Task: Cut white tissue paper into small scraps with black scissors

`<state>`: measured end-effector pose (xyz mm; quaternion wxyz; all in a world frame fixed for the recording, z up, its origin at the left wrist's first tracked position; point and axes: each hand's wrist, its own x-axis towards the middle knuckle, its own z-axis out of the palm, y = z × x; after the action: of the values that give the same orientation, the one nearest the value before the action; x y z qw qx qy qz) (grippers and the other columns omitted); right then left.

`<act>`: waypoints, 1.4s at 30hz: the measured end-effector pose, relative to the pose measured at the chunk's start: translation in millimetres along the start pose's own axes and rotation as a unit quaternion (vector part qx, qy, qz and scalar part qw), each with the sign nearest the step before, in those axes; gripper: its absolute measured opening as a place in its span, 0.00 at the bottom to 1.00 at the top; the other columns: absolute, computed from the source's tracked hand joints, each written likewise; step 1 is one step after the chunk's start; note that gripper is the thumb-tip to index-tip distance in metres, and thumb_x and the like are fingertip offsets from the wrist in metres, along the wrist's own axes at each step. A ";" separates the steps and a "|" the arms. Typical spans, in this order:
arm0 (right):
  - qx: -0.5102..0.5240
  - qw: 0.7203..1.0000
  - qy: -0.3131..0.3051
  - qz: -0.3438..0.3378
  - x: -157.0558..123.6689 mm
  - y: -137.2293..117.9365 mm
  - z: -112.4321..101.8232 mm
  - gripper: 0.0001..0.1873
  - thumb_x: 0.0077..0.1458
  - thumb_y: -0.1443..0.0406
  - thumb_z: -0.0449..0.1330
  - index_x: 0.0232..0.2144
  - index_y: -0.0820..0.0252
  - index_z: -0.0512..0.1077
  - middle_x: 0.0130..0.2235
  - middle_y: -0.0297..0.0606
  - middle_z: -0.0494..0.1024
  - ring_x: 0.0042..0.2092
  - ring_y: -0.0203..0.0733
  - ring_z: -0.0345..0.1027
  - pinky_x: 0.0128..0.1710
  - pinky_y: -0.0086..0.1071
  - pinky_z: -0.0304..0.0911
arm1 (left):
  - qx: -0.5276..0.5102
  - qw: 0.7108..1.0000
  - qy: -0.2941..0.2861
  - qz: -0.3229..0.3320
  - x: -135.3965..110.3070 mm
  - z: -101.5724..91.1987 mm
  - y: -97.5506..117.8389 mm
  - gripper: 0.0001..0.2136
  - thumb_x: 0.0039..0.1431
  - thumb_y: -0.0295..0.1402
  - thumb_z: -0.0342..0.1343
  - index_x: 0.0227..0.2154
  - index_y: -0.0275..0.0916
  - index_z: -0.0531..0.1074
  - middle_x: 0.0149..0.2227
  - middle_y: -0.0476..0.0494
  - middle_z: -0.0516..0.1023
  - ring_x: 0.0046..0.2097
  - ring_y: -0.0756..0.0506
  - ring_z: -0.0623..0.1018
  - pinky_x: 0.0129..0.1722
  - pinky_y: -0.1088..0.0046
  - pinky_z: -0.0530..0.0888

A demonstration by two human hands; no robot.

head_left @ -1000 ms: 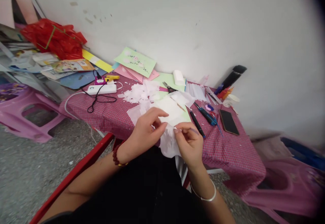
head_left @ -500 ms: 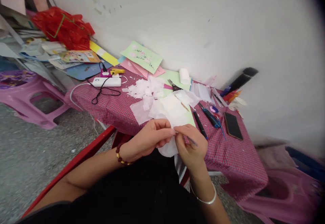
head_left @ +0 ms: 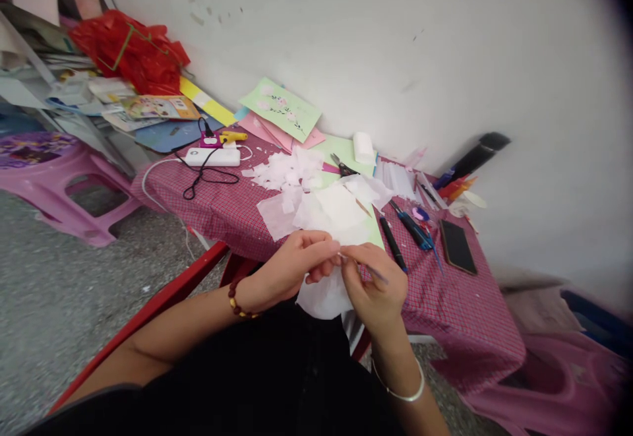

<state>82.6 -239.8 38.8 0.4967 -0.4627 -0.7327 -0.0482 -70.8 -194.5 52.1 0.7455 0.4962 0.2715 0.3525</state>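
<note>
My left hand point(head_left: 301, 261) pinches thumb to forefinger on something tiny and pale that I cannot make out. Its fingertips meet those of my right hand point(head_left: 378, 284). A thin purple-grey stick-like tool point(head_left: 378, 274) passes through my right hand, its back end showing between the fingers; its kind is unclear. Below both hands a white tissue sheet point(head_left: 324, 297) hangs over my lap. Just beyond them lie white paper sheets point(head_left: 332, 208) and a heap of torn white paper bits point(head_left: 287, 171) on the table.
On the checked tablecloth point(head_left: 459, 311) are black-handled pliers point(head_left: 343, 167), a black pen point(head_left: 393, 243), a blue-handled tool point(head_left: 414, 230) and a phone point(head_left: 458, 246). A power strip point(head_left: 212, 157) with cables sits at left. Green painted card point(head_left: 281, 107) leans near the wall.
Both hands stay together with small finger movements. The white sheet below them shows more to the left and lower. The whole view has shifted slightly.
</note>
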 end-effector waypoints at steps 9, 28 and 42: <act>-0.009 1.000 -0.009 -0.017 2.0 -2.6 -5.5 0.11 0.56 0.75 0.58 0.37 0.55 0.72 0.29 0.33 0.78 0.31 0.40 0.73 0.33 0.35 0.67 | -0.046 0.999 0.009 -0.020 1.2 2.2 0.2 0.07 0.42 0.30 0.56 0.18 0.36 0.63 0.15 0.54 0.67 0.17 0.58 0.61 0.17 0.81 0.53; -0.010 1.000 -0.005 0.013 -0.2 -7.2 -3.6 0.11 0.55 0.75 0.57 0.35 0.55 0.71 0.29 0.34 0.79 0.32 0.41 0.74 0.33 0.35 0.68 | 0.048 0.998 0.007 0.033 -3.8 -0.6 -2.7 0.02 0.45 0.28 0.54 0.23 0.35 0.66 0.19 0.55 0.65 0.20 0.56 0.62 0.20 0.80 0.59; 0.092 0.987 -0.067 0.114 4.5 -12.6 -4.5 0.07 0.55 0.72 0.58 0.33 0.59 0.75 0.31 0.37 0.80 0.32 0.39 0.74 0.34 0.32 0.69 | 0.107 0.984 0.066 0.125 -1.1 -1.0 -5.8 0.06 0.49 0.29 0.58 0.24 0.35 0.66 0.24 0.54 0.66 0.26 0.55 0.64 0.26 0.79 0.63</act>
<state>76.1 -246.4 49.4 0.4893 -0.4979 -0.7079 0.1076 -70.7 -196.3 46.4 0.6188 0.5788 0.2921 0.4435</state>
